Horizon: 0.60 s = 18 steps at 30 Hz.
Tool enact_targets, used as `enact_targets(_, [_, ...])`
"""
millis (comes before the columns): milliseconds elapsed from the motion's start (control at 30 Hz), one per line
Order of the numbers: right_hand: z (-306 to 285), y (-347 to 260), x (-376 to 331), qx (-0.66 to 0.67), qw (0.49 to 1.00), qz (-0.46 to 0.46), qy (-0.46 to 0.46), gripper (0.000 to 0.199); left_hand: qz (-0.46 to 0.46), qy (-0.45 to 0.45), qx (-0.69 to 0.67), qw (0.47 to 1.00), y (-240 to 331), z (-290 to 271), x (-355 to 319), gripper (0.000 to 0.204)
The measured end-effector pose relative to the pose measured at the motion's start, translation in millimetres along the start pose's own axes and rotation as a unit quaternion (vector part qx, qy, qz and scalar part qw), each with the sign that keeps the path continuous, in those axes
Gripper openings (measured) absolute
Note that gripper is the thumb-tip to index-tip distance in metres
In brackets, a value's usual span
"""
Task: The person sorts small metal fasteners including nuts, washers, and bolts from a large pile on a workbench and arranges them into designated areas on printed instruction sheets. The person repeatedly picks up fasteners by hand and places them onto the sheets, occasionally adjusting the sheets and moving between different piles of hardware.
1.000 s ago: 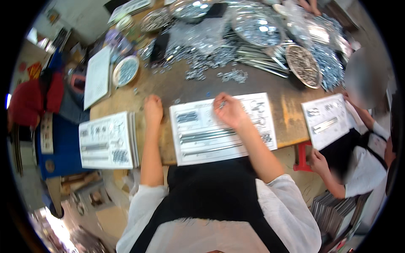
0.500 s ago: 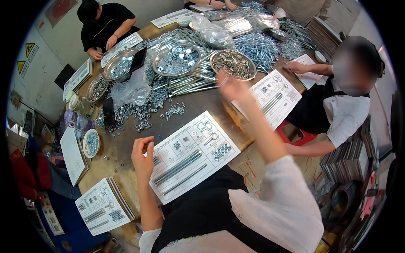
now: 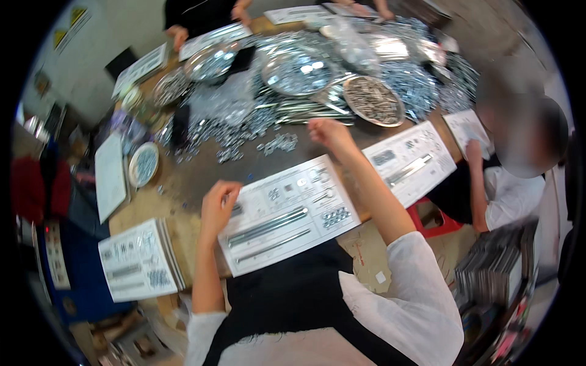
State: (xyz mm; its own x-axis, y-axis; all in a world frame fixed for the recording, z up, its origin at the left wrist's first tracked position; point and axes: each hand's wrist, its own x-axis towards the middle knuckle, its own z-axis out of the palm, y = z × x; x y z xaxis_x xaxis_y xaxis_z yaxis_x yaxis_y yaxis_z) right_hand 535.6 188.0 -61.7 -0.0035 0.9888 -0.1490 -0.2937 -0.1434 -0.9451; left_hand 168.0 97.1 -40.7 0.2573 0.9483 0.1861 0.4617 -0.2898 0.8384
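Observation:
In front of me lies a white printed card (image 3: pixel 259 198) under clear film, carrying long metal rods (image 3: pixel 268 227) and a cluster of nuts (image 3: pixel 336 218). My left hand (image 3: pixel 220 206) is at the card's left edge, its fingers curled together; anything between them is hidden. Beyond the card's far edge, over the table, my right hand (image 3: pixel 329 134) is closed, and what it holds is too blurred to make out. A round bowl of small brassy fasteners (image 3: pixel 373 100) stands past it. Small loose screws (image 3: pixel 279 143) lie left of that hand.
Heaps of long bolts (image 3: pixel 412 85) and a bowl of washers (image 3: pixel 299 70) fill the table's far side. A white oval bowl (image 3: pixel 145 165) and stacked cards (image 3: pixel 137 259) are at left. To my right sits a person (image 3: pixel 513 198) beside another card (image 3: pixel 415 161).
My right hand has drawn back from the bowl of brassy fasteners toward the card and closed. The view has shifted, and the person at right has moved a hand nearer their body.

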Motion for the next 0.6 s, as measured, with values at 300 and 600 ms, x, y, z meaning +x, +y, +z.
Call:
enact_targets(300, [194.8, 108.1, 52.0, -0.534, 0.812, -0.228, -0.064, 0.039, -0.021, 0.125, 0.262, 0.957, -115.9, 3.2, 101.8, 0.024])
enact_targets(600, [179.4, 102.6, 24.7, -0.479, 0.836, -0.262, -0.056, 0.019, -0.008, 0.133, 0.151, 0.979, -98.5, 15.9, 70.7, 0.019])
